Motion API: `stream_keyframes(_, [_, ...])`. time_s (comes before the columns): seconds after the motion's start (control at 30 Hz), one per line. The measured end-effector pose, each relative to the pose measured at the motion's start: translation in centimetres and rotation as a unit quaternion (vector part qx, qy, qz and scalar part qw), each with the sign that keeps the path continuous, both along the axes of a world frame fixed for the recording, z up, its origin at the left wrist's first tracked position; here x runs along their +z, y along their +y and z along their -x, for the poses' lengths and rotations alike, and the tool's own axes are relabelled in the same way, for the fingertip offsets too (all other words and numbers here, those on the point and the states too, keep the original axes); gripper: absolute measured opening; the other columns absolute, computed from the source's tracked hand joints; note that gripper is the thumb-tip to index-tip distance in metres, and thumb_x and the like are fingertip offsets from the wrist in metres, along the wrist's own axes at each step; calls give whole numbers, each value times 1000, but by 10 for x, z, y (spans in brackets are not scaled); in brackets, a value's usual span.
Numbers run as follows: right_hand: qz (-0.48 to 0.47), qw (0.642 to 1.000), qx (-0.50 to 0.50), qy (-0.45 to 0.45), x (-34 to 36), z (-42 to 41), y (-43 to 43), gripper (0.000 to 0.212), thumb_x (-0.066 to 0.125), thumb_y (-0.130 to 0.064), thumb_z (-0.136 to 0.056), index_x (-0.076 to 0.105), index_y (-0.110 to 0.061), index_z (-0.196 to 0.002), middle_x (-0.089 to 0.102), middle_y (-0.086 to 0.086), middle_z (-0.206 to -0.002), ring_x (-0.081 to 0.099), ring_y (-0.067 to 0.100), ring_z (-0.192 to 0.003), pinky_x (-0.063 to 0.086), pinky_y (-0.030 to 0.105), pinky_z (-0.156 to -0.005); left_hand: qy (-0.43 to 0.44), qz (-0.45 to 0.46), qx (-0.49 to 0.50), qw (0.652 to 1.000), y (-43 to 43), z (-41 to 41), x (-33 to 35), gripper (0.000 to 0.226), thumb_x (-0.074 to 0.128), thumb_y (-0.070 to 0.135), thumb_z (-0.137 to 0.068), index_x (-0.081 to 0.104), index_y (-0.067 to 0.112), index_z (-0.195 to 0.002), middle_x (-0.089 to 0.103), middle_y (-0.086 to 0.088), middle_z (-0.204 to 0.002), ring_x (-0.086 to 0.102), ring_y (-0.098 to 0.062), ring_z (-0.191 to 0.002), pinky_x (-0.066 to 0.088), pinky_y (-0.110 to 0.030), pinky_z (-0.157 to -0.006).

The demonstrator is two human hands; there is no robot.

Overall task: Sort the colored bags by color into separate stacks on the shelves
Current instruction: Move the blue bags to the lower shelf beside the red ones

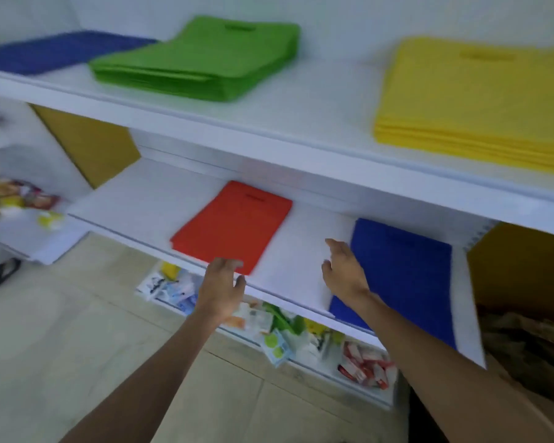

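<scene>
On the upper shelf [301, 123] lie a flat dark blue stack [55, 51] at the left, a green stack [202, 59] in the middle and a yellow stack [480, 100] at the right. The lower shelf [298, 251] carries a red bag [234, 225] and a blue stack [406, 273]. My left hand [221, 289] hovers at the red bag's near edge with loose fingers, holding nothing. My right hand [346, 270] is over the bare shelf, fingers extended, just left of the blue stack.
Below the lower shelf, a bottom ledge holds several small packaged goods [301, 337]. More packets [16, 196] sit on a side shelf at the left. Yellow-brown panels [90, 142] flank the shelves. A cardboard box [531, 340] stands at the right. The floor is tiled.
</scene>
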State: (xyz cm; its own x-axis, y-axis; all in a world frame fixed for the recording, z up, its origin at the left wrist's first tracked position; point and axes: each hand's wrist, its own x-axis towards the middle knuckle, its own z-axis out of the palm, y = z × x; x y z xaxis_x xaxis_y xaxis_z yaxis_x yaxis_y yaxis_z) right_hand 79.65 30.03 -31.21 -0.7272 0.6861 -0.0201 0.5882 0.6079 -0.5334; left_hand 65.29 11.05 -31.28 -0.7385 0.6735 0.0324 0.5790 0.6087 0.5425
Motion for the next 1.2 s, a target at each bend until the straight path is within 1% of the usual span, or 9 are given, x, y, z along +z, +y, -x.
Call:
stream_keyframes(0.1, [3, 996, 67, 52, 21, 71, -73, 53, 43, -1, -87, 35, -4, -139, 41, 17, -135, 50, 34, -115, 42, 36, -90, 19, -32, 52, 998, -80, 40, 31, 29, 55, 6, -86, 60, 7, -114, 53, -15, -113, 51, -31, -107, 41, -36, -91])
stream_keyframes(0.27, [-4, 975, 176, 132, 70, 182, -183, 52, 45, 1, -82, 41, -3, -134, 47, 19, -130, 53, 36, -112, 42, 39, -92, 72, -66, 138, 986, -200, 109, 91, 33, 55, 7, -87, 56, 8, -121, 51, -13, -116, 54, -28, -105, 41, -31, -88])
stream_keyframes(0.43, [-26, 950, 221, 218, 146, 263, -245, 52, 47, 0, -85, 39, -6, -136, 45, 13, -130, 53, 29, -110, 44, 37, -88, 136, -97, 180, 969, -264, 174, 155, 31, 55, 6, -87, 58, 7, -118, 51, -15, -114, 54, -31, -102, 42, -33, -82])
stream_keyframes(0.63, [-75, 934, 228, 264, 209, 343, -253, 49, 48, -2, -87, 40, -8, -135, 45, 11, -132, 51, 25, -113, 45, 37, -92, 157, -149, 184, 959, -264, 244, 197, 32, 53, 8, -89, 55, 11, -121, 47, -9, -118, 52, -23, -103, 38, -25, -83])
stream_keyframes(0.7, [-82, 931, 233, 270, 219, 373, -247, 47, 48, -2, -88, 41, -7, -134, 45, 10, -133, 51, 25, -115, 44, 35, -95, 163, -150, 172, 960, -256, 270, 206, 32, 52, 9, -90, 54, 12, -122, 46, -9, -118, 51, -22, -105, 39, -26, -84])
stream_keyframes(0.83, [-96, 926, 239, 277, 230, 437, -235, 46, 48, -4, -90, 41, -8, -135, 45, 9, -134, 50, 22, -116, 42, 32, -96, 167, -159, 168, 958, -242, 330, 220, 31, 52, 10, -90, 55, 14, -120, 47, -7, -119, 51, -19, -105, 36, -21, -83])
stream_keyframes(0.93, [-94, 929, 237, 270, 243, 478, -228, 46, 49, -5, -91, 41, -9, -136, 46, 8, -133, 51, 22, -115, 45, 34, -96, 157, -140, 157, 965, -236, 372, 230, 29, 53, 11, -89, 55, 15, -118, 48, -7, -117, 51, -17, -102, 35, -19, -79])
stream_keyframes(1.07, [-105, 928, 239, 267, 257, 527, -219, 44, 48, -6, -91, 42, -7, -134, 47, 8, -131, 52, 22, -112, 47, 36, -92, 158, -165, 161, 960, -226, 427, 242, 26, 53, 11, -89, 58, 16, -115, 50, -7, -118, 53, -18, -105, 39, -21, -81])
stream_keyframes(1.2, [-113, 936, 220, 252, 257, 560, -205, 43, 48, -8, -91, 43, -8, -133, 48, 7, -131, 51, 21, -113, 47, 36, -92, 153, -174, 135, 963, -208, 477, 241, 25, 53, 11, -89, 58, 16, -114, 49, -4, -119, 51, -17, -106, 41, -24, -80])
